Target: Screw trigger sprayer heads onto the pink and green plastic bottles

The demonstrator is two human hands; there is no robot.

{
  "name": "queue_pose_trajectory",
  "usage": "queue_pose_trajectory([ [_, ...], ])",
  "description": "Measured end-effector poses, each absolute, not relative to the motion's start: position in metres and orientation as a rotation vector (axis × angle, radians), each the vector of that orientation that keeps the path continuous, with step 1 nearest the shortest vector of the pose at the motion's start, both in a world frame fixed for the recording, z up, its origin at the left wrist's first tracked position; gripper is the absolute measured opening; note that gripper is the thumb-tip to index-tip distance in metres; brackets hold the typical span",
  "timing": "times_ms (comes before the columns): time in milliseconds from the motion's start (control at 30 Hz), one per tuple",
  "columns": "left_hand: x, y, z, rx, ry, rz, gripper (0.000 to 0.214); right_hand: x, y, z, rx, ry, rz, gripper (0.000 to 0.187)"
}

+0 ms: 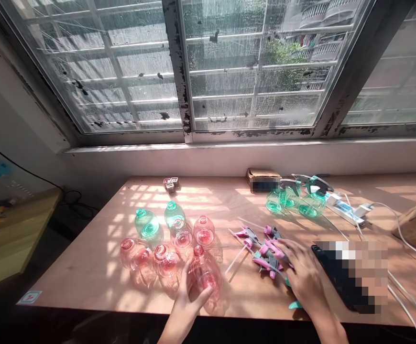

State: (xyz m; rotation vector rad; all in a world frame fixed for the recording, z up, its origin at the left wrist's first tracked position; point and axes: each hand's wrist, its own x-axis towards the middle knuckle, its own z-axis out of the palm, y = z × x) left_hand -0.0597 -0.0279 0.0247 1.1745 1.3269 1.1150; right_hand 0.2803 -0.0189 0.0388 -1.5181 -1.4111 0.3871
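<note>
Near the table's (75, 272) front edge, my left hand (187, 297) is half-curled, gripping a transparent pink bottle (205, 268). My right hand (305, 274), fingers bent, touches a pile of pink-and-grey trigger spray heads (263, 249); can't tell if it grips one. Left of and behind the held bottle: four open-necked pink bottles (167, 262), two green bottles (148, 223) farther back. Contents unclear.

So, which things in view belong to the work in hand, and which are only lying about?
Probably in the work:
pink bottle in the left hand
spray heads under the right hand
other pink bottles
green bottles

Apparently just lying about:
power strip
dark flat device
small cubes
</note>
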Motion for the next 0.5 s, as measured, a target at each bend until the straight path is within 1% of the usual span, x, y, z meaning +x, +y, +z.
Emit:
queue_pose_trajectory([
  [100, -0.045, -0.015, 0.016, 1.369, 1.512, 1.173, 0.090, 0.271, -0.009, 0.023, -1.599, -1.896, 0.268, 0.041],
  [200, -0.037, -0.004, 0.009, 1.476, 1.561, 1.199, 0.087, 0.273, 0.001, 0.024, -1.618, -2.032, 0.189, 0.050],
  [267, -0.035, -0.001, 0.005, 1.527, 1.614, 1.224, 0.083, 0.285, 0.015, 0.037, -1.619, -2.122, 0.042, 0.056],
  [367, -0.037, -0.003, 0.004, 1.609, 1.682, 1.314, 0.081, 0.318, 0.056, 0.072, -1.704, -1.971, -0.144, 0.051],
  [500, -0.039, -0.007, 0.007, 1.686, 1.698, 1.400, 0.080, 0.361, 0.130, 0.122, -1.849, -1.744, -0.383, 0.054],
])
